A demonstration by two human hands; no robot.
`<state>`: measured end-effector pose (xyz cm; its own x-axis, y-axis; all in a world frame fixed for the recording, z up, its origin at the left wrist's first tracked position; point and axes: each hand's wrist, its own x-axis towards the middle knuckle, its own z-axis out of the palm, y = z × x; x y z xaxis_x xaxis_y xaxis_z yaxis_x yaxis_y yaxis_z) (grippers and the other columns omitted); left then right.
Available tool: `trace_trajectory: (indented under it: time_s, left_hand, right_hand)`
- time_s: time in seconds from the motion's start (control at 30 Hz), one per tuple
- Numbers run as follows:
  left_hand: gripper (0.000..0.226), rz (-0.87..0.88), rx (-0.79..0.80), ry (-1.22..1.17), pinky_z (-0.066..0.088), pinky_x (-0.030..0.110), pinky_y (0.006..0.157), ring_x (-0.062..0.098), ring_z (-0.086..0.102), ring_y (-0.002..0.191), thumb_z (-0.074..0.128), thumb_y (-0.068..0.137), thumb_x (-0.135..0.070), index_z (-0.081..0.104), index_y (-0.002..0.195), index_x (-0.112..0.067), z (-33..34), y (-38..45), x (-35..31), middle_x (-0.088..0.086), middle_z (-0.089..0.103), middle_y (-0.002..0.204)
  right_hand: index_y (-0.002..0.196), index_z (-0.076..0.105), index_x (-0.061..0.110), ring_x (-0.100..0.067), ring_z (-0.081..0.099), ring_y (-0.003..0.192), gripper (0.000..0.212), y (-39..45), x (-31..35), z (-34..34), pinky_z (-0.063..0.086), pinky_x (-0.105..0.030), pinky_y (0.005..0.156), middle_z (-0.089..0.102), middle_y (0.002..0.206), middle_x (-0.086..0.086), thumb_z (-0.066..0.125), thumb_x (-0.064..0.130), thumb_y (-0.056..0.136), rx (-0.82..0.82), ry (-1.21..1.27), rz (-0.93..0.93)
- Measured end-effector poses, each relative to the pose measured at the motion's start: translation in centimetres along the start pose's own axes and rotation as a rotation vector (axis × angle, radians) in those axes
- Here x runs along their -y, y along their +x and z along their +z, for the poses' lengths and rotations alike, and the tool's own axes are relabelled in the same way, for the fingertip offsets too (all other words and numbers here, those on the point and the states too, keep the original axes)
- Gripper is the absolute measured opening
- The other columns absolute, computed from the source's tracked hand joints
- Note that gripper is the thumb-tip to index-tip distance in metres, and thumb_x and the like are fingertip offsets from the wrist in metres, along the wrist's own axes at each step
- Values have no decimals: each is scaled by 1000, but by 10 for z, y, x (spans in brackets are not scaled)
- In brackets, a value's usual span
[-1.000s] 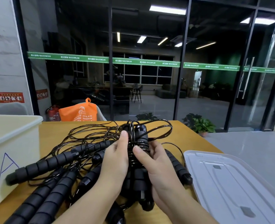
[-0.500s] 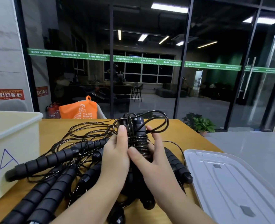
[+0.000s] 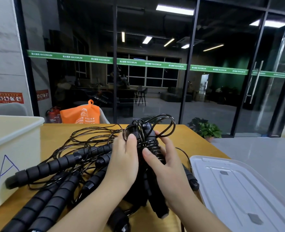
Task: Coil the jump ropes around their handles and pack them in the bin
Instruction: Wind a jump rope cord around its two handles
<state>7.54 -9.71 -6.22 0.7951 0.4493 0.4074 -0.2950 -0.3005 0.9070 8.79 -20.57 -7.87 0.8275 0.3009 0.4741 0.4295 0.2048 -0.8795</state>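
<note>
A pair of black foam jump-rope handles [image 3: 151, 136] stands tilted upright between my hands, with thin black cord coiled tightly around the upper part [image 3: 152, 147]. A loose cord loop [image 3: 165, 124] sticks out past the top. My left hand [image 3: 125, 163] grips the handles from the left, thumb up against the coil. My right hand [image 3: 167, 163] wraps them from the right, thumb pressed on the coil. Several other black-handled jump ropes [image 3: 58, 166] lie tangled on the wooden table [image 3: 58, 133] to the left. The cream bin [image 3: 12, 148] marked with a blue A stands at far left.
A translucent white bin lid [image 3: 242, 190] lies flat on the table at right. Loose cord [image 3: 91, 138] spreads over the table's far middle. Beyond the table edge stand an orange bag [image 3: 81, 113], a potted plant [image 3: 205, 129] and glass walls.
The handle bundle has been raised slightly and my right hand's fingers have shifted around the coil; the loose loop at the top has got a little smaller.
</note>
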Motion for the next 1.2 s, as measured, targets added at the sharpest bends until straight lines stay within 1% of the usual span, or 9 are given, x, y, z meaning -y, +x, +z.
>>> trace_trajectory:
  time_s: [0.2, 0.33, 0.43, 0.53, 0.63, 0.73, 0.83, 1.03, 1.2]
  left_hand:
    - [12, 379, -83, 262, 35, 12, 71, 3, 45, 85, 47, 94, -27, 47, 84, -19, -7, 10, 1, -8, 44, 89]
    - [9, 537, -12, 301, 38, 18, 83, 7, 47, 97, 53, 91, -27, 57, 85, -22, -9, 13, -1, -17, 46, 96]
    - [12, 617, 105, 342, 24, 3, 92, -3, 37, 112, 50, 83, -43, 57, 81, -33, -12, 12, -8, -23, 45, 108]
    - [16, 576, 203, 293, 20, -3, 89, -5, 36, 115, 46, 77, -50, 55, 74, -37, -17, 9, -16, -24, 49, 108]
    - [26, 576, 292, 200, 31, 3, 87, 1, 49, 110, 49, 77, -47, 56, 70, -23, -17, 3, -18, -15, 58, 98]
    - [32, 510, 431, 119, 45, 21, 66, 5, 55, 71, 53, 79, -45, 50, 67, -16, -9, -10, -21, -7, 56, 72]
    - [35, 412, 395, -61, 37, 18, 51, 7, 41, 51, 58, 82, -33, 44, 61, -10, -8, -11, -29, -7, 43, 53]
    - [36, 317, 412, -443, 25, 27, 47, 12, 26, 45, 58, 77, -32, 40, 45, -26, -14, -14, -40, -7, 33, 44]
    - [41, 119, 474, -538, 12, 32, 44, 11, 19, 39, 57, 81, -25, 39, 44, -21, -13, -13, -54, -3, 29, 43]
  right_hand:
    - [120, 55, 39, -11, 70, 91, 39, 7, -4, -7, 56, -24, 71, 71, 100, 11, 64, 16, 90, -54, 74, -12]
    - [121, 55, 40, -16, 70, 97, 40, 12, -8, -12, 58, -38, 82, 71, 103, 7, 65, 19, 89, -121, 126, 15]
    - [124, 55, 39, -18, 69, 99, 41, 15, -9, -17, 56, -46, 88, 71, 105, 3, 66, 19, 90, -154, 123, -3]
    - [125, 54, 40, -18, 68, 102, 43, 16, -12, -17, 54, -43, 89, 71, 106, 2, 68, 24, 88, -149, 76, -26]
    - [124, 56, 36, -22, 68, 101, 38, 19, -13, -21, 56, -44, 86, 71, 109, -3, 67, 25, 89, -159, 102, 28]
    - [124, 56, 35, -26, 69, 99, 39, 23, -12, -33, 54, -52, 89, 71, 108, -6, 66, 32, 86, -210, 95, 61]
    - [125, 55, 37, -25, 69, 98, 41, 23, -11, -34, 53, -56, 89, 72, 105, -3, 66, 33, 86, -199, 31, 30]
    - [122, 55, 33, -21, 69, 97, 36, 24, -13, -34, 55, -49, 90, 71, 107, -4, 64, 18, 91, -269, 117, 97]
    - [117, 57, 38, -17, 68, 96, 34, 24, -11, -39, 55, -48, 90, 70, 103, 1, 65, 19, 90, -321, 42, 61]
